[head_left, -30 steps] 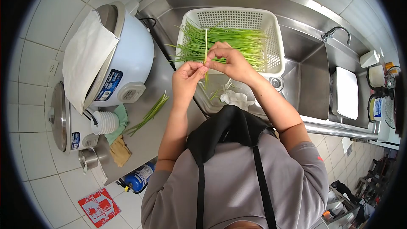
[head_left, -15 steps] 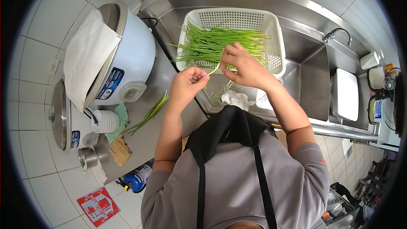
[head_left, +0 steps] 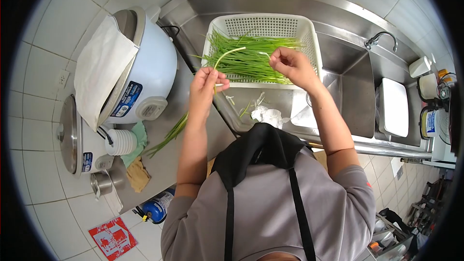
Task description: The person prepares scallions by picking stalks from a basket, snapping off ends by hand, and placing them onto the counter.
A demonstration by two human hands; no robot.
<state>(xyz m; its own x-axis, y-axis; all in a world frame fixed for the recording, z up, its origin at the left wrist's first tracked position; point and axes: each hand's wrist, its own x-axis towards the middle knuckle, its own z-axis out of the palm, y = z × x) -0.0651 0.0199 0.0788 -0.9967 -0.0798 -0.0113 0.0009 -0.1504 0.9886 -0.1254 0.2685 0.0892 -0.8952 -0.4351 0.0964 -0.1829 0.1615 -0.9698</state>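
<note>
Between the thumb and fingers of my left hand is a single garlic chive stalk, its pale end curving up and to the right. My right hand is closed in a pinch on a small whitish scrap, apart from the stalk. Beyond both hands stands a white perforated basket, with many long green chives lying crosswise in it. A smaller bunch of chives rests on the steel counter left of my left forearm.
Trimmings and a crumpled white wad lie in front of the basket. Right of it are a steel sink, a faucet and a white lidded container. A large rice cooker stands left.
My hands have moved apart: the left slightly left and up with the stalk, the right to the right with a scrap. Earlier both held the stalk together.
</note>
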